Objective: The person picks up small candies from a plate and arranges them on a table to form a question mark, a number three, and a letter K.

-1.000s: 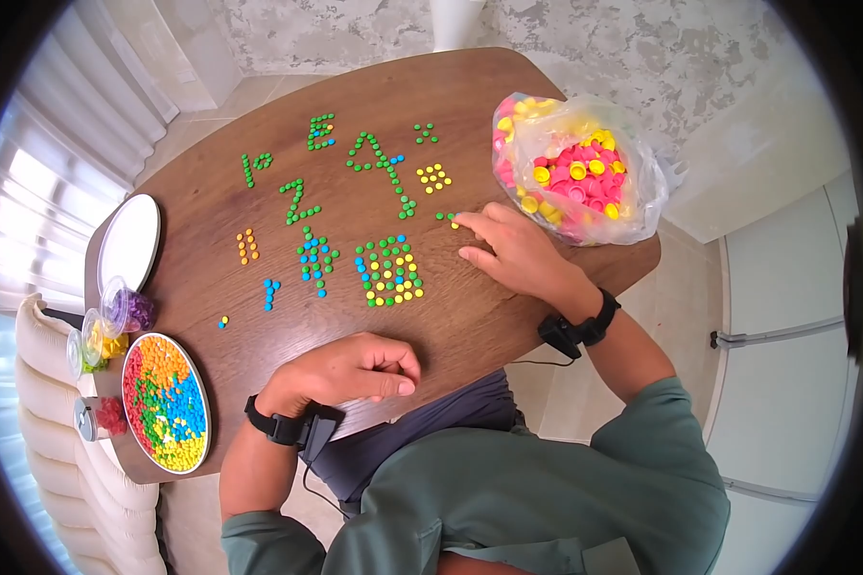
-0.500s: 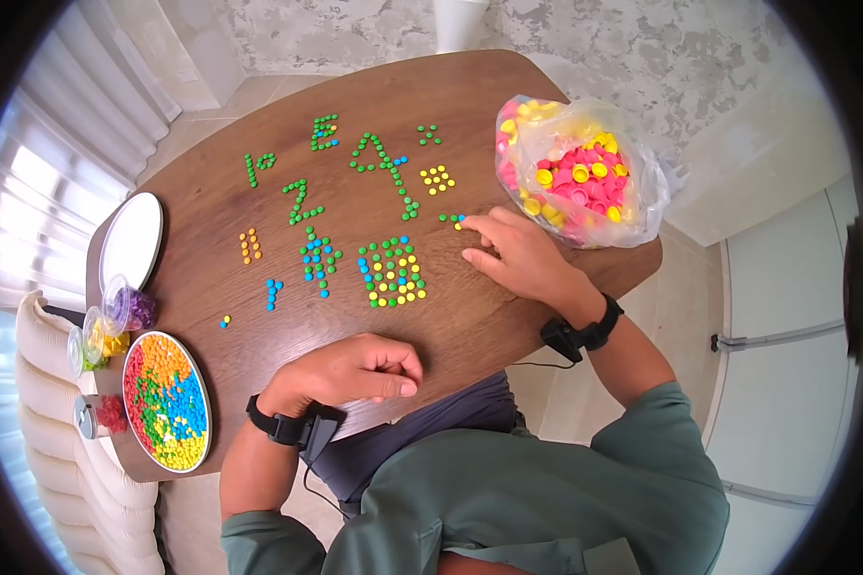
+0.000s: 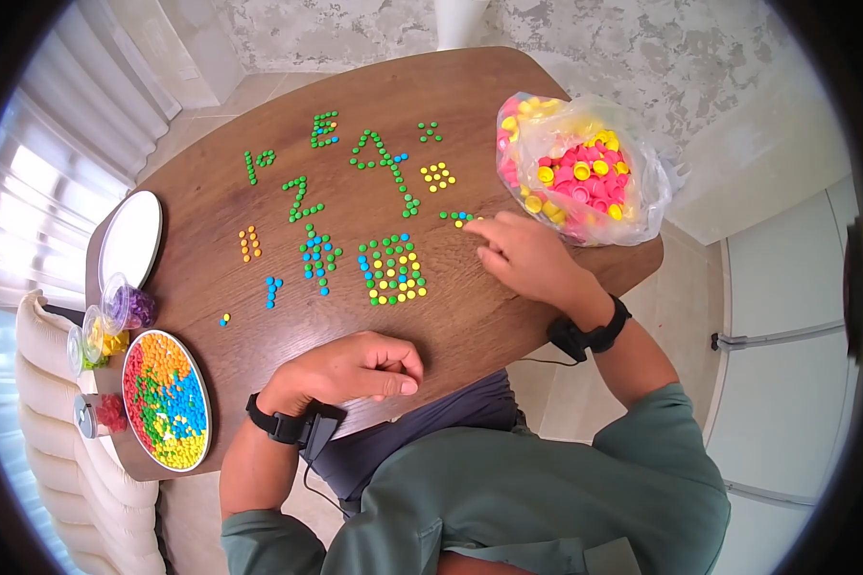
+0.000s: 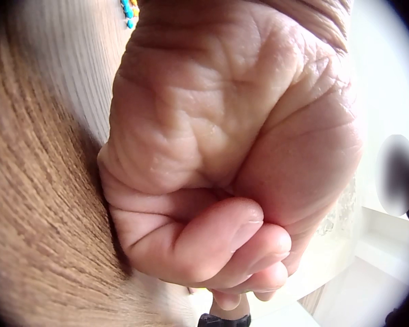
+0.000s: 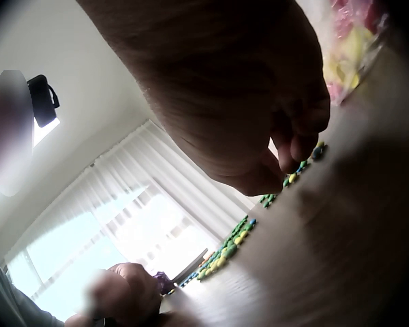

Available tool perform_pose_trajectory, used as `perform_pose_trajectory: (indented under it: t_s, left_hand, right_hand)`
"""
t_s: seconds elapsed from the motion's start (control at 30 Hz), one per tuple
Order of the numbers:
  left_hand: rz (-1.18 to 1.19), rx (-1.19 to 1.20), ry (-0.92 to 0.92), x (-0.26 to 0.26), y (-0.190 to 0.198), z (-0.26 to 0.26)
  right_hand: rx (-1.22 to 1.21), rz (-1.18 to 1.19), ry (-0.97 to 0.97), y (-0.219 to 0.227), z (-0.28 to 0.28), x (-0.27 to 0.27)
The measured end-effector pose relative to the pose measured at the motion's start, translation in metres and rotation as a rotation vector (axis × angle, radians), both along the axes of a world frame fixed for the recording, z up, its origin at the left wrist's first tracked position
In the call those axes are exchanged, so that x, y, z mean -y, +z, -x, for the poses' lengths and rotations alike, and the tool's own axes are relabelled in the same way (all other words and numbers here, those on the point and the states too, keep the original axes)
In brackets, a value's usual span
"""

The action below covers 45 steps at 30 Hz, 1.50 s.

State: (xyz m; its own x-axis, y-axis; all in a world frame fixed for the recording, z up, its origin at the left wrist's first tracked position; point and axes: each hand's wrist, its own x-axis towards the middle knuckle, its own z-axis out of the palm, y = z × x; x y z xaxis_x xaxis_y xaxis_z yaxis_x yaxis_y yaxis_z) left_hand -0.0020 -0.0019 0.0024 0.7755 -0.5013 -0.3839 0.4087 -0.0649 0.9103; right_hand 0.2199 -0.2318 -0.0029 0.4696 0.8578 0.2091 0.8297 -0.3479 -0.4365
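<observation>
My right hand [image 3: 529,255] reaches over the table's right side, its index fingertip at a small row of green, blue and yellow candies [image 3: 456,218]. In the right wrist view its fingers bend down close over candies [image 5: 292,178] on the wood. Idle near the front edge, my left hand [image 3: 366,368] rests on its side. The left wrist view shows its fingers [image 4: 211,238] loosely curled toward the palm, with nothing held. Left of the right hand lies a square of green, yellow and blue candies [image 3: 391,270]; a ring of yellow candies [image 3: 438,177] lies farther back.
Several candy figures, among them a green Z [image 3: 301,199], spread over the brown table [image 3: 508,326]. A bag of pink and yellow caps [image 3: 585,172] stands at the right. At the left are a plate of sorted candies [image 3: 201,422], a white plate [image 3: 129,240] and small tubs [image 3: 129,309].
My right hand has drawn slightly to the right, its index finger straighter, uncovering more blue, green and yellow candies in the small row. The left hand stays where it was.
</observation>
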Motion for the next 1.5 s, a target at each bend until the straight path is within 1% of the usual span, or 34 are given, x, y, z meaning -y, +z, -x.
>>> perform_pose_trajectory:
  t_s: [0.03, 0.13, 0.27, 0.33, 0.37, 0.43, 0.47, 0.53, 0.63, 0.77, 0.93, 1.03, 1.23, 1.47, 1.5]
  left_hand:
    - [0.0, -0.004, 0.003, 0.0, 0.0, 0.0]
    - [-0.001, -0.003, -0.004, 0.0, 0.001, -0.001]
    - [0.003, -0.016, 0.005, -0.001, 0.001, 0.001]
    - [0.006, 0.003, -0.003, 0.0, 0.001, 0.0]
    - [0.006, 0.004, -0.003, 0.0, 0.001, 0.0]
    - [-0.018, 0.015, -0.011, 0.0, 0.001, 0.0]
    - [-0.02, 0.016, -0.012, 0.0, 0.002, 0.0]
    - [-0.002, 0.009, -0.009, 0.0, 0.001, 0.0]
    - [-0.014, 0.014, -0.007, 0.0, 0.001, 0.0]
    - [-0.011, 0.013, -0.01, 0.0, 0.0, 0.0]
    - [-0.006, 0.019, -0.002, 0.0, -0.001, 0.001]
    - [-0.013, 0.028, -0.012, 0.0, -0.002, 0.0]
    - [-0.024, 0.037, -0.019, 0.0, -0.002, 0.0]
    - [-0.015, 0.037, -0.009, 0.001, -0.002, 0.0]
    - [-0.016, 0.038, -0.006, 0.001, -0.002, 0.0]
  right_hand:
    - [-0.026, 0.06, 0.022, 0.003, 0.007, -0.002]
    - [-0.03, 0.095, 0.033, 0.001, 0.02, -0.004]
    - [0.015, 0.09, 0.021, -0.001, 0.007, 0.004]
    - [0.033, 0.003, -0.154, 0.003, -0.006, 0.005]
    - [0.034, 0.003, -0.153, 0.002, -0.009, 0.005]
    - [0.029, -0.094, -0.132, -0.003, -0.014, 0.003]
    - [0.029, -0.096, -0.133, -0.003, -0.013, 0.002]
    - [0.032, -0.021, -0.099, -0.004, -0.012, -0.002]
    - [0.046, -0.07, -0.063, -0.014, -0.017, -0.005]
    - [0.059, -0.015, -0.062, -0.018, -0.026, -0.009]
    - [0.108, -0.068, -0.06, -0.025, -0.039, -0.011]
    - [0.064, -0.042, -0.086, -0.02, -0.039, -0.011]
    - [0.111, -0.063, -0.071, -0.019, -0.034, -0.005]
    - [0.09, -0.059, -0.051, -0.017, -0.035, -0.003]
    - [0.046, -0.045, -0.05, -0.015, -0.031, -0.003]
